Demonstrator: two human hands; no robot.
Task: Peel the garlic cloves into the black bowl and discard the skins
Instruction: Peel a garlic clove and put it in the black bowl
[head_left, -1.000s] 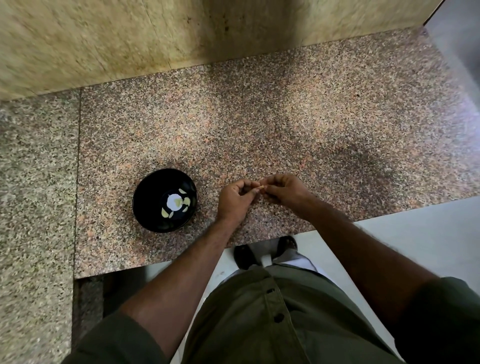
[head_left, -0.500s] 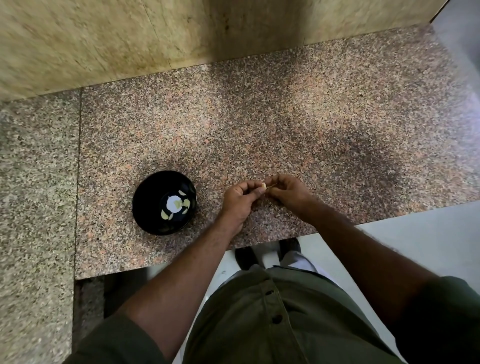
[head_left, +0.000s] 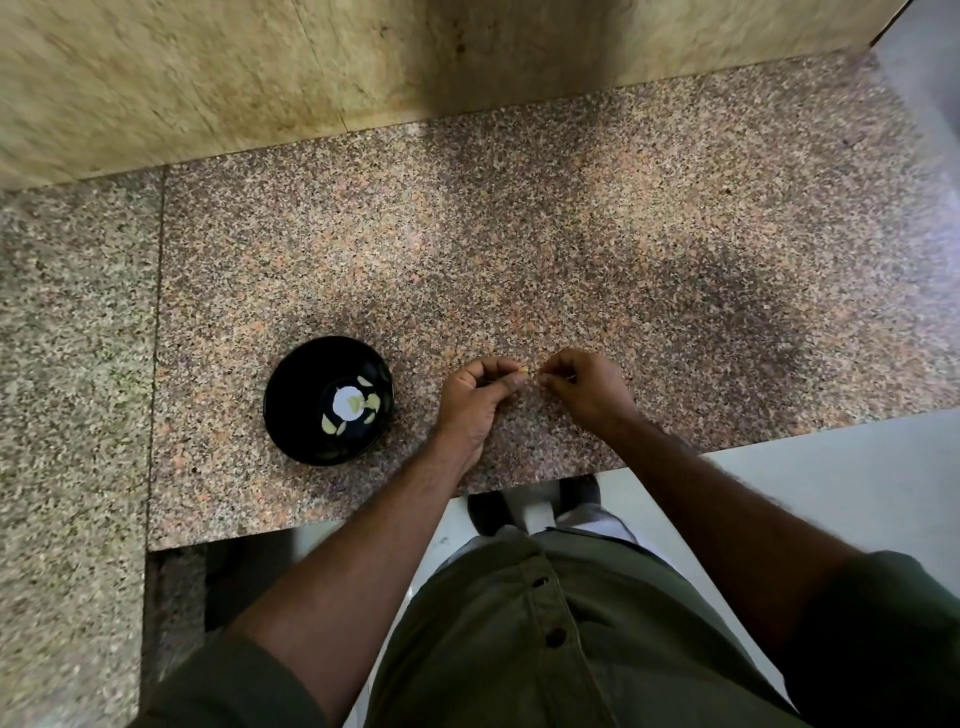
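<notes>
Both hands are sitting slightly farther apart than a moment ago. Left hand (head_left: 480, 397) and right hand (head_left: 587, 387) are each pinching one end of a small garlic clove (head_left: 525, 371), its length running left to right, just above the granite counter (head_left: 571, 234) near its front edge. Open counter is stretching beyond. To the left, the black bowl (head_left: 291, 395) is holding peeled cloves (head_left: 363, 402).
</notes>
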